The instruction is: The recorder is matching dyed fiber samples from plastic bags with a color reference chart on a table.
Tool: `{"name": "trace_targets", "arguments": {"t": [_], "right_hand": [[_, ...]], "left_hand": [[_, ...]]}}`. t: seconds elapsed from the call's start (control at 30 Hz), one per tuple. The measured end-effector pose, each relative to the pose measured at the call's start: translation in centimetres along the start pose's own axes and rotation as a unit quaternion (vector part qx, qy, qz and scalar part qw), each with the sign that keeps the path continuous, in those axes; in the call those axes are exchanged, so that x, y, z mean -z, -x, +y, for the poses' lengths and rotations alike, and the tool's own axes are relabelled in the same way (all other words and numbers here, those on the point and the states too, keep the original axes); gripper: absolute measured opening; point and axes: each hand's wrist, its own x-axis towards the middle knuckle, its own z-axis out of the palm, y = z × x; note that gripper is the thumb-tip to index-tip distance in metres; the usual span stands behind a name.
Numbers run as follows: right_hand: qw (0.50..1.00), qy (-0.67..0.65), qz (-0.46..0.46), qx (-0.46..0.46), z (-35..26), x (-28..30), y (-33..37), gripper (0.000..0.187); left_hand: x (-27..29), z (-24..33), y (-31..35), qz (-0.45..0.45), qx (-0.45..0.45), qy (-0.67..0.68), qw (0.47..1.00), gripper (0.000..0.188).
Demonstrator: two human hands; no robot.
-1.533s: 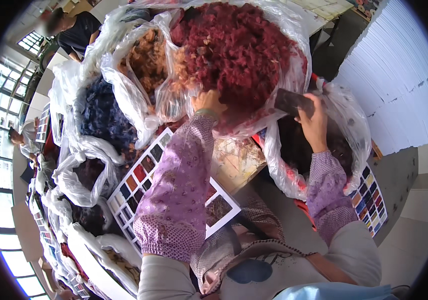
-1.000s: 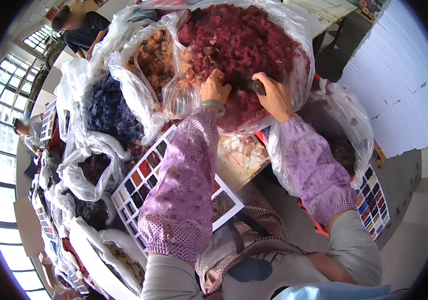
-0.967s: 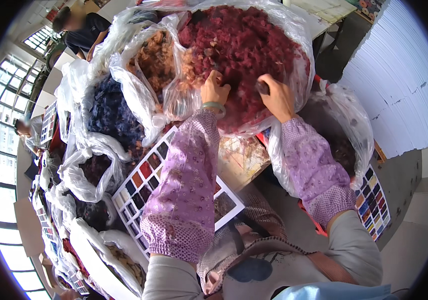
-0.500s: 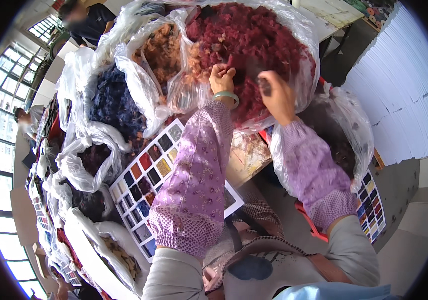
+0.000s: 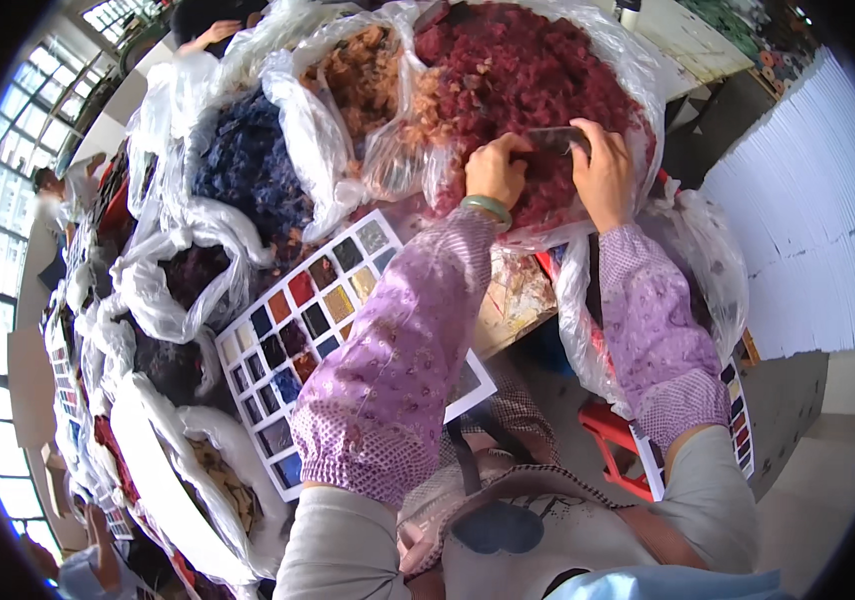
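We work in a bright workshop over the big plastic bag of dark red fibre [image 5: 538,90]. Our left hand [image 5: 493,172] and right hand [image 5: 603,170] pinch a small dark card [image 5: 553,140]; it could sink into loose fibre.

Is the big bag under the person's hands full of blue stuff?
No, the clear plastic bag under both hands holds dark red fluffy scraps; the blue scraps sit in another bag further left.
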Motion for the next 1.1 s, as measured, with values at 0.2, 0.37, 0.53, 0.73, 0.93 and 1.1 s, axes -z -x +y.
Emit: {"name": "trace_targets", "arguments": {"t": [0.2, 0.37, 0.53, 0.73, 0.93, 1.1], "right_hand": [[0.997, 0.043, 0.046, 0.043, 0.5, 2.5, -1.9, 0.018], [0.982, 0.079, -0.037, 0.168, 2.5, 2.3, -2.0, 0.021], [0.982, 0.155, -0.066, 0.090, 4.0, 3.3, -1.8, 0.020], [0.910, -0.346, -0.183, -0.136, -7.8, 3.4, 5.0, 0.030], [0.724, -0.471, -0.483, -0.141, -27.3, 2.3, 14.4, 0.020], [0.689, -0.490, -0.523, -0.108, -38.2, 2.2, 20.9, 0.017]], "left_hand": [[1.8, 0.8, 1.0, 0.019, -0.085, -0.107, 0.990, 0.014], [5.7, -1.2, 2.4, 0.153, -0.019, -0.040, 0.987, 0.013], [17.3, -2.8, 8.1, 0.111, 0.091, -0.027, 0.989, 0.025], [35.3, -3.9, 22.5, 0.017, 0.309, 0.165, 0.937, 0.034], [40.8, -6.8, 38.3, 0.102, 0.439, 0.137, 0.882, 0.039], [38.0, -10.1, 39.9, 0.145, 0.429, 0.129, 0.882, 0.033]]}}
